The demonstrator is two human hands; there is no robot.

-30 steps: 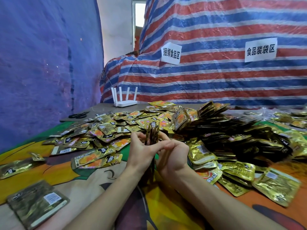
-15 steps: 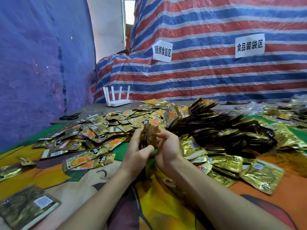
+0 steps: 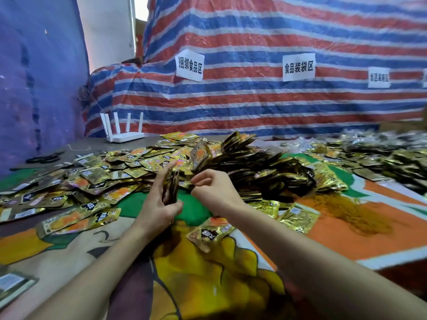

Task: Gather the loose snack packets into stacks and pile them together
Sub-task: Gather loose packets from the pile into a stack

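Observation:
My left hand (image 3: 157,209) grips a thin stack of gold snack packets (image 3: 169,188), held upright on edge just above the table. My right hand (image 3: 212,192) is a little to the right of the stack, apart from it, with its fingers curled and thumb near the fingertips; I see nothing plainly held in it. Loose gold-and-orange packets (image 3: 92,176) lie spread flat to the left. A big heap of stacked packets (image 3: 254,172) rises behind my right hand. One single packet (image 3: 208,234) lies under my right forearm.
The table carries a colourful printed cloth (image 3: 208,285). A few packets (image 3: 298,215) and a tangle of orange bands (image 3: 346,209) lie to the right, with more packets (image 3: 381,158) far right. A white router (image 3: 122,132) and black scissors (image 3: 44,158) sit at the back left.
Both hands held the stack together before. Now my right hand has come off it and moved right, while my left hand keeps the stack upright. The view has shifted right.

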